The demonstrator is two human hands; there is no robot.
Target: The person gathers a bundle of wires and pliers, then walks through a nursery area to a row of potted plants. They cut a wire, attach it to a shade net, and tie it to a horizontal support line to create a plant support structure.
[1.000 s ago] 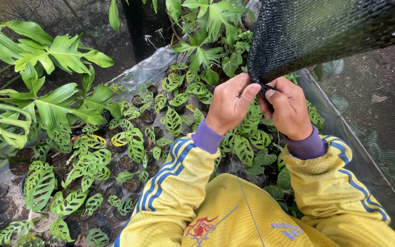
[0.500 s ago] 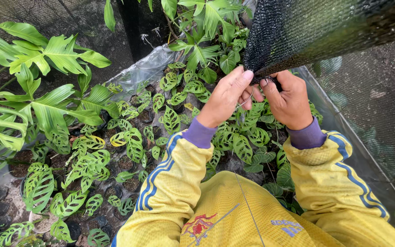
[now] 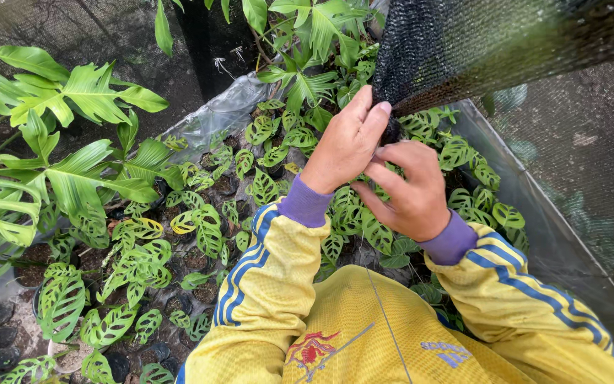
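Obs. head view, one moment. You were bent over a bed of small potted plants with holed leaves (image 3: 200, 227), yellow sleeves with blue stripes and purple cuffs in frame.

Left hand (image 3: 346, 146): raised to the lower corner of the black shade net (image 3: 463, 50), fingers pressed together and curled around the net's bunched edge; thumb side hidden, so the exact grip could not be read. Right hand (image 3: 410, 192): just below and touching the left, fingers drawn together in a pinch at the same bunched corner. What sat between the fingertips was too small and dark to tell.

Net position: it hung from the upper right, stretched over the right half of the bed, its gathered corner held between your hands above the middle of the plants. A clear plastic sheet (image 3: 222, 114) lined the far side of the bed; a grey panel (image 3: 534, 213) ran along the right side.

Progress, as a judgement: the corner was gathered and in hand, so the gathering looked done. No tie, knot or clip was visible on it and it was attached to nothing, so fastening looked not yet finished. The left half of the bed lay uncovered. Larger split-leaf plants (image 3: 72, 92) stood at the left, untouched.
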